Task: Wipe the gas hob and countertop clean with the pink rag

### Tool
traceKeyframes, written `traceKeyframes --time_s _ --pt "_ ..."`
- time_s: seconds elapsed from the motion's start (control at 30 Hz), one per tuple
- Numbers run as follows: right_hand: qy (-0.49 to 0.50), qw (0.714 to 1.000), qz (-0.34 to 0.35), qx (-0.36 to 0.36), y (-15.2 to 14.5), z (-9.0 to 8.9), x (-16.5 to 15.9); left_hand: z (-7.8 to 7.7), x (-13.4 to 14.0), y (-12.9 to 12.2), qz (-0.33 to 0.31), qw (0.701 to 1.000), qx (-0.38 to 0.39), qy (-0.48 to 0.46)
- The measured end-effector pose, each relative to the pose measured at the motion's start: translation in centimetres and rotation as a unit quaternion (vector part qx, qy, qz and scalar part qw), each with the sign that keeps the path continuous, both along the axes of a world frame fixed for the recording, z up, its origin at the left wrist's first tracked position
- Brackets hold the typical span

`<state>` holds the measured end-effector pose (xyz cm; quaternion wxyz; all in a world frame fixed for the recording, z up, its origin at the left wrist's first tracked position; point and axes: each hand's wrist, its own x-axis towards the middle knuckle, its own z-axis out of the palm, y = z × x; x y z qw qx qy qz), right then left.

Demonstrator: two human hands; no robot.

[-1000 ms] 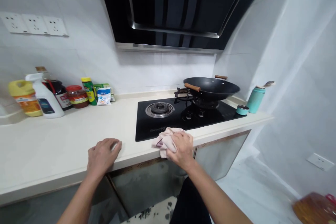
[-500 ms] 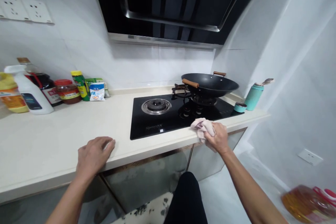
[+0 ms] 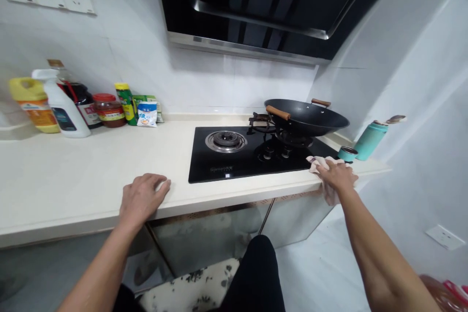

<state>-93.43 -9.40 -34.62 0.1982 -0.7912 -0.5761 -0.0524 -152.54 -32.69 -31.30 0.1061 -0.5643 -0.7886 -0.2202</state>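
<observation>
My right hand (image 3: 338,175) presses a pale pink cloth (image 3: 317,163) on the counter's front edge, by the right front of the black gas stove (image 3: 234,160). Part of the cloth hangs below the edge. Just beyond that hand stand a small teal cup-like lid (image 3: 347,154) and a teal bottle (image 3: 371,140). My left hand (image 3: 144,196) rests empty on the white countertop (image 3: 91,170), left of the stove, fingers loosely bent and thumb apart. A black wok (image 3: 307,117) with wooden handles sits on the right burner.
Against the wall at left stand a white spray bottle (image 3: 66,107), a yellow jug (image 3: 34,105), a dark sauce bottle (image 3: 86,105), a red-lidded jar (image 3: 108,111) and small packets (image 3: 147,114). A black range hood (image 3: 248,5) overhangs the stove. An oil jug (image 3: 444,295) is at lower right.
My right hand has moved right along the counter edge with the cloth, close to the teal lid. My left hand stays on the counter. The view has shifted slightly.
</observation>
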Motion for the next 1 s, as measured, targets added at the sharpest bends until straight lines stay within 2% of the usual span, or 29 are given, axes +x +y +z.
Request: traceKeyframes --time_s 0.1,0.2,0.27,0.37,0.47,0.53,0.63,0.73,0.87,1.0 --pt "-0.032 0.995 0.057 0.072 -3.1 -1.1 -4.6 -0.2 0.1 0.0 -0.001 1.0 0.007 0.002" --pt "-0.038 0.98 0.119 0.152 -6.8 -3.0 -10.5 -0.3 0.2 -0.1 -0.004 1.0 0.014 0.002" --pt "-0.025 0.958 0.176 0.225 -9.3 -4.7 -15.2 -0.4 0.2 -0.2 -0.006 1.0 0.015 0.0" --pt "0.009 0.907 0.259 0.332 -13.2 -7.1 -22.3 -0.3 0.1 -0.3 -0.003 1.0 0.012 -0.004" --pt "-0.016 0.87 0.357 0.34 -16.7 -8.8 -27.7 -0.3 0.0 -0.4 -0.002 1.0 0.008 -0.004" --pt "-0.048 0.849 0.414 0.325 -17.8 -9.4 -29.4 -0.3 -0.1 -0.5 -0.006 1.0 0.01 -0.002" --pt "-0.079 0.835 0.445 0.315 -17.0 -10.0 -29.2 -0.2 -0.2 -0.6 -0.014 1.0 0.012 -0.001" --pt "-0.097 0.855 0.419 0.291 -14.4 -10.4 -26.0 0.1 -0.4 -0.7 -0.022 1.0 0.004 -0.006" --pt "-0.113 0.899 0.352 0.236 -11.0 -9.8 -18.3 0.4 -0.4 -0.5 -0.023 1.0 -0.006 -0.008" --pt "-0.144 0.929 0.295 0.171 -7.9 -7.7 -8.5 0.3 -0.3 -0.2 -0.011 1.0 -0.008 -0.005"
